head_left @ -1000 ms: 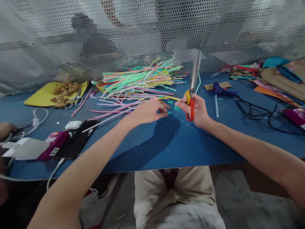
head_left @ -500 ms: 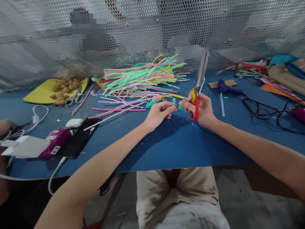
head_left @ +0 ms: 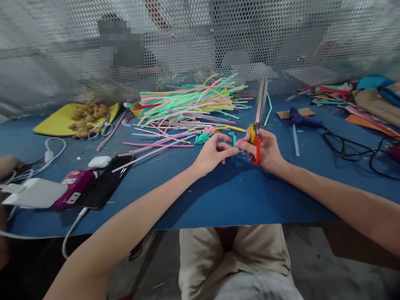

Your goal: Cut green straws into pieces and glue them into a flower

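My right hand (head_left: 269, 151) is closed around scissors (head_left: 260, 106) with red and yellow handles, their blades pointing up and away. The thumb and fingertip of that hand meet the fingertips of my left hand (head_left: 215, 155). Between the two hands stands a short bent piece of green pipe cleaner (head_left: 234, 139), pinched at its lower end by my left hand; its tip is partly hidden by fingers. Just behind my left hand lie a small green curled pipe cleaner bundle (head_left: 202, 138) and a pink one (head_left: 210, 130).
Loose pipe cleaners (head_left: 187, 102) are heaped against the perforated metal panel (head_left: 187, 50). A blue glue gun (head_left: 304, 118) with a black cord lies right. At left are yellow sheets (head_left: 51, 121) bearing brown lumps, a phone (head_left: 109, 183), a purple power adapter (head_left: 73, 187) and another person's hand (head_left: 9, 166).
My hands have come together, fingertips now touching. My left hand has shifted slightly right and its index finger has lifted. The scissors stay in my right hand, and the view has tilted slightly.
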Demonstrator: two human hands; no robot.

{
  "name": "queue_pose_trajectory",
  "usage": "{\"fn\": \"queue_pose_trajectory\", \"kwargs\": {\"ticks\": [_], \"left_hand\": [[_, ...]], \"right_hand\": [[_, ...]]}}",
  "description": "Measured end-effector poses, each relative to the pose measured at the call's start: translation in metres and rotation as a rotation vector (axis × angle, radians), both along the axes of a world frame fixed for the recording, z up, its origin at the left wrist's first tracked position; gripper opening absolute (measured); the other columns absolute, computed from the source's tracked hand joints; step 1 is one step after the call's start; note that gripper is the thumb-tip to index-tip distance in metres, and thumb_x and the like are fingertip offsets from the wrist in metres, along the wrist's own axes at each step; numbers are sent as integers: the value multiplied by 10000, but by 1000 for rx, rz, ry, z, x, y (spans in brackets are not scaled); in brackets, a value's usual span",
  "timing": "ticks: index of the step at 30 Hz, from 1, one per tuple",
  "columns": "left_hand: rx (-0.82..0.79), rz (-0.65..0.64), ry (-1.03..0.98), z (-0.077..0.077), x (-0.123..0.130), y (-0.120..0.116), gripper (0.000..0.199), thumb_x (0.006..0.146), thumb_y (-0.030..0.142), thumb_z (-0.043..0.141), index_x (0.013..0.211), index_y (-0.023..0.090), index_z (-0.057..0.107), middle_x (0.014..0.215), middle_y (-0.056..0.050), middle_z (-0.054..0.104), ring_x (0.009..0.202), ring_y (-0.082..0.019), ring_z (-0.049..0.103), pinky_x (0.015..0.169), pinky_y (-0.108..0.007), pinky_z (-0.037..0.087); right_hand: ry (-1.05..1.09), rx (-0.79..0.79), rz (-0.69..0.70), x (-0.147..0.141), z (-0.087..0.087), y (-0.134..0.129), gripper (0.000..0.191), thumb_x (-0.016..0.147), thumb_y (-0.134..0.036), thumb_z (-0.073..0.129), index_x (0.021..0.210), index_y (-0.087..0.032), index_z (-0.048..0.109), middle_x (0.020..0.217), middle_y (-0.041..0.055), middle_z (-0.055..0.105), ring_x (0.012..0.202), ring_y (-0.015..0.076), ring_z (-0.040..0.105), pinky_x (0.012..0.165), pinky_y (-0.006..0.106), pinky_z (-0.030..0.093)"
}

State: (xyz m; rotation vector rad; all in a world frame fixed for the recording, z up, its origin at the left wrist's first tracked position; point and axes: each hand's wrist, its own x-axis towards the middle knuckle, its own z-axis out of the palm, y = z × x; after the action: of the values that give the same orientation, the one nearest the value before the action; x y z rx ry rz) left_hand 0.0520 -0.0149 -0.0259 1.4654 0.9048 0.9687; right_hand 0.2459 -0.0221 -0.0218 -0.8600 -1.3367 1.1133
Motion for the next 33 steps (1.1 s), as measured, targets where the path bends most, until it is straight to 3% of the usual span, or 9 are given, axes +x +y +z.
{"fn": "queue_pose_trajectory", "kwargs": {"ticks": [6, 11, 16, 18, 20, 23, 27, 30, 33], "left_hand": [[3, -30, 66, 3, -2, 1, 525, 770, 417, 857, 1117, 201, 528, 750, 19, 703, 550, -80, 568, 477, -193, 419], [144, -56, 211, 9, -4, -1, 418, 810, 424, 821, 1063, 183, 590, 758, 0, 733, 608, -104, 634, 569, -215, 456], [575, -78, 644, 26, -30, 12, 331, 943, 477, 669, 790, 186, 699, 699, -10, 734, 629, -127, 657, 644, -256, 471], [859, -56, 870, 38, -49, 23, 297, 945, 465, 668, 812, 214, 751, 845, -35, 770, 835, -186, 711, 776, -308, 494], [1012, -20, 987, 49, -69, 34, 277, 957, 472, 649, 901, 241, 791, 1076, -60, 772, 1054, -233, 695, 897, -346, 490], [970, 99, 1096, 61, -93, 46, 293, 979, 465, 609, 1146, 288, 772, 987, -38, 773, 990, -226, 704, 866, -340, 500], [976, 106, 1122, 64, -105, 51, 296, 989, 437, 580, 1152, 281, 772, 1035, -39, 773, 1018, -232, 695, 927, -360, 489], [948, 117, 1123, 61, -104, 51, 320, 991, 409, 570, 1227, 276, 741, 935, -29, 778, 952, -227, 703, 952, -380, 482], [1021, 64, 1093, 56, -102, 53, 281, 997, 377, 561, 1151, 259, 765, 1016, -58, 781, 1051, -248, 692, 1076, -441, 423]], "right_hand": [[-43, -21, 101, 2, -4, 3, 421, 629, -393, 963, 766, -214, 607, 746, -10, 709, 563, 120, 610, 575, 295, 546], [-43, -9, 122, 0, -2, 3, 452, 623, -403, 964, 777, -216, 582, 729, -18, 700, 560, 116, 605, 577, 294, 541], [-51, 53, 35, 1, 1, 5, 455, 641, -401, 954, 787, -219, 564, 779, -10, 713, 583, 118, 611, 597, 310, 553], [-64, 77, -14, 4, 0, 8, 437, 659, -390, 945, 791, -218, 566, 798, -1, 719, 591, 120, 614, 593, 311, 547], [-60, 91, -29, 8, -1, 12, 418, 677, -374, 937, 795, -217, 568, 802, 4, 720, 601, 120, 617, 592, 307, 539], [-41, 97, -43, 10, -3, 16, 403, 689, -365, 930, 787, -221, 566, 767, -10, 694, 607, 119, 611, 600, 303, 532], [-37, 90, -52, 10, -7, 20, 395, 685, -373, 930, 788, -223, 579, 751, -24, 671, 592, 115, 597, 591, 300, 522], [-36, 86, -33, 10, -10, 21, 374, 689, -356, 927, 794, -225, 594, 763, -23, 673, 594, 116, 595, 589, 299, 513], [-36, 87, -22, 10, -12, 21, 350, 694, -334, 923, 795, -227, 606, 740, -31, 661, 590, 116, 590, 582, 294, 500]]}}
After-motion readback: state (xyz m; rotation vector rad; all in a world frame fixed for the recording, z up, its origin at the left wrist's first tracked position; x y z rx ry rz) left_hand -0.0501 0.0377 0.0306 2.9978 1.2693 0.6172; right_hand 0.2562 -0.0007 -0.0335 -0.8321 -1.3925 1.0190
